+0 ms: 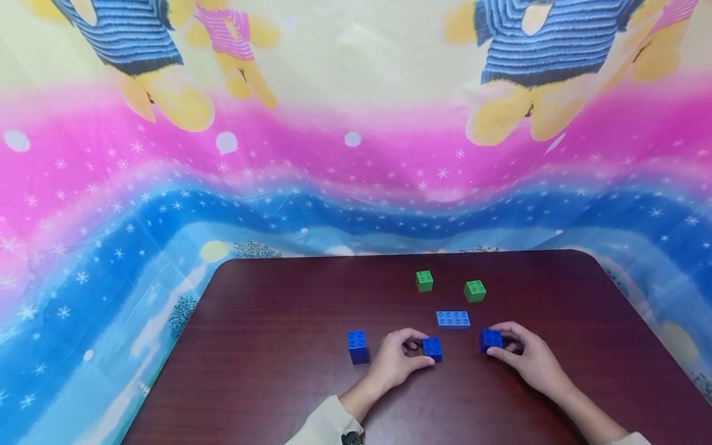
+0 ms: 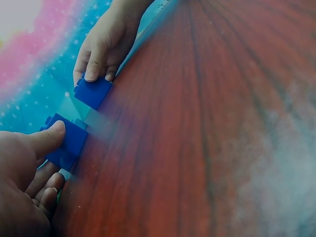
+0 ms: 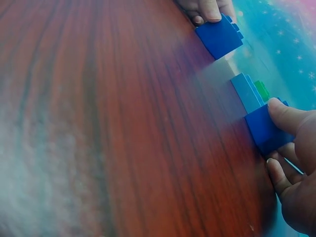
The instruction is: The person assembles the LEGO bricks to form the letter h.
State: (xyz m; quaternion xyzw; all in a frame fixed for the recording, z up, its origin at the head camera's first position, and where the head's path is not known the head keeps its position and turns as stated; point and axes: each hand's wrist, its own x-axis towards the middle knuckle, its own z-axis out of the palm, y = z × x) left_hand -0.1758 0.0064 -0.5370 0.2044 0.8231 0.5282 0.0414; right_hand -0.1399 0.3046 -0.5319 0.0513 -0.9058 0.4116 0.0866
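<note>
My left hand (image 1: 397, 358) pinches a dark blue toy brick (image 1: 432, 349) between thumb and fingers, near the middle of the table. To its right, my right hand (image 1: 525, 355) grips a second dark blue brick (image 1: 491, 340) in the same manner. A gap separates the two held bricks. Both show thumbs across their near sides in the left wrist view, where the left brick (image 2: 69, 143) is closer. Just beyond them lies a light blue brick (image 1: 453, 319) with two rows of studs. Another dark blue block (image 1: 358, 347), taller, stands left of my left hand.
Two green bricks, one (image 1: 424, 281) to the left and one (image 1: 475, 291) to the right, sit farther back on the dark brown table (image 1: 278, 309). A patterned cloth (image 1: 356, 167) hangs behind the table's far edge.
</note>
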